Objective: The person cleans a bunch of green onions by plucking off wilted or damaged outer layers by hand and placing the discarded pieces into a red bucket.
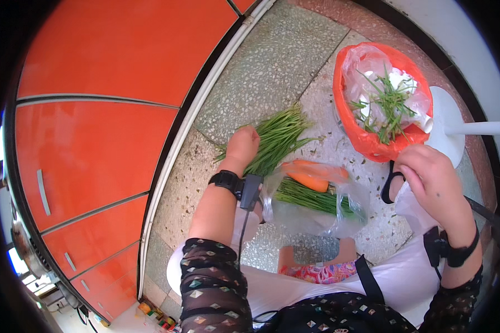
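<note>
My left hand (242,145) rests at the left side of a loose bunch of garlic chives (281,131) on the stone floor. Its fingers are curled and partly hidden, so I cannot tell if they grip any stalks. My right hand (431,179) hovers beside the near rim of a bin lined with a red plastic bag (342,125). Its fingers bend down and their tips are hidden. Inside the bin, green trimmings (389,104) lie on white waste and clear plastic. Between my hands, a clear plastic bag (304,222) holds more long green stalks (312,197) and orange carrots (312,177).
Orange-red cabinets (100,145) line the left, with a white pipe (210,87) along their base. A white round base with a post (448,129) stands right of the bin. Small plant scraps dot the speckled floor (271,54). Black straps and a cable (243,233) are on my wrists.
</note>
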`<state>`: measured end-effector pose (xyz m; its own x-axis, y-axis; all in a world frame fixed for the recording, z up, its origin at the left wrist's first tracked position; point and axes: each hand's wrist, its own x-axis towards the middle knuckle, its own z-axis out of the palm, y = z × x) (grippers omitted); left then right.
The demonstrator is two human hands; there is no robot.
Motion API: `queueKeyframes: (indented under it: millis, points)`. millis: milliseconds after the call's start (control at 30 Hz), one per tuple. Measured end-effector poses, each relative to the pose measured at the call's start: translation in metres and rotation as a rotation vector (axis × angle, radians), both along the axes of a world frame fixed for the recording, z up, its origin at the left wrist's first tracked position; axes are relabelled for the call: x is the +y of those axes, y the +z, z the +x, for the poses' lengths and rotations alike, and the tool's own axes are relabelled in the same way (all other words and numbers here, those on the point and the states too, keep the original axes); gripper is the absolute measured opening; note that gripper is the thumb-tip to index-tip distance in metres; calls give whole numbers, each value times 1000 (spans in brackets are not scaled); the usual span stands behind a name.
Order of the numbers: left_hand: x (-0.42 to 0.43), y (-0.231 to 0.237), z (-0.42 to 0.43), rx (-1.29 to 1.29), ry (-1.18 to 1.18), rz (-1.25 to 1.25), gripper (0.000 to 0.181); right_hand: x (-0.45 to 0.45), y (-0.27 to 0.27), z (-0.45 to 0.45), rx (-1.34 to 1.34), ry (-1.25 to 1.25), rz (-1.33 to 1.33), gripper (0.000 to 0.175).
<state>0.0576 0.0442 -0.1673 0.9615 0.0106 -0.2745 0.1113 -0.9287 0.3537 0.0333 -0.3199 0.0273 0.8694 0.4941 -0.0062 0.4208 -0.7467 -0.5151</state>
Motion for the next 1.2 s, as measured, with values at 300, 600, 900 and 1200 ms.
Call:
queueKeyframes:
  millis: [300, 600, 900, 1200]
  points:
    - [-53, 96, -89, 121, -68, -99, 47, 6, -36, -32, 249, 158, -97, 12]
    - [-42, 73, -174, -60, -54, -138, 45, 72, -60, -86, 345, 510, -278, 12]
    - [-33, 107, -164, 328, 446, -1037, 34, 135, -225, -96, 764, 199, -123, 36]
    - [-28, 114, -137, 430, 601, -1216, 38, 155, -309, -125, 442, 21, -6, 36]
